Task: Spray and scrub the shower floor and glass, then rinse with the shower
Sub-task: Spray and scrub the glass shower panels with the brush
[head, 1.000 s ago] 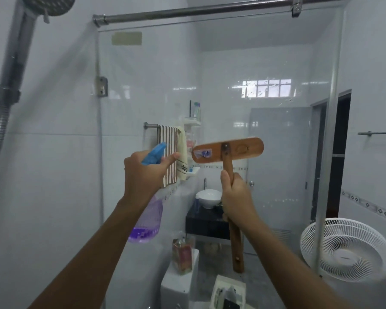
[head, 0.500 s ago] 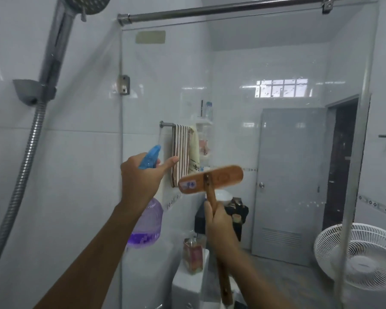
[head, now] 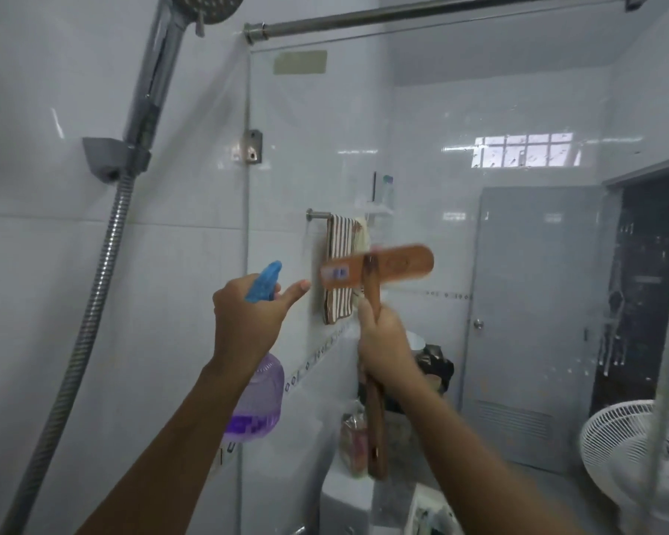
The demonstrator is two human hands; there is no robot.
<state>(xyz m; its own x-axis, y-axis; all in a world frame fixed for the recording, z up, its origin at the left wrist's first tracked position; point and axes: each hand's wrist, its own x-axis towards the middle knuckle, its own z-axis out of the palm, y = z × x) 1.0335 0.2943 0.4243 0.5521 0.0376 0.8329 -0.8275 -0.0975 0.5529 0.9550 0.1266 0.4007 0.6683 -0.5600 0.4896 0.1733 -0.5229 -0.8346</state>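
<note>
Bottle [head: 257,399] was gripped at the neck by the left hand [head: 248,318], nozzle toward the glass [head: 421,148], and brush [head: 377,266] clasped by its handle in the right hand [head: 383,345], head raised near the pane, presumably for scrubbing.

The left arm [head: 163,449] and right arm [head: 479,449] are raised forward, side by side. The left hand [head: 248,322] is wrapped round the neck of a bottle [head: 256,399], thumb stretched out. The right hand [head: 383,349] is closed round the handle of a brush [head: 394,266], which is held upright.
</note>
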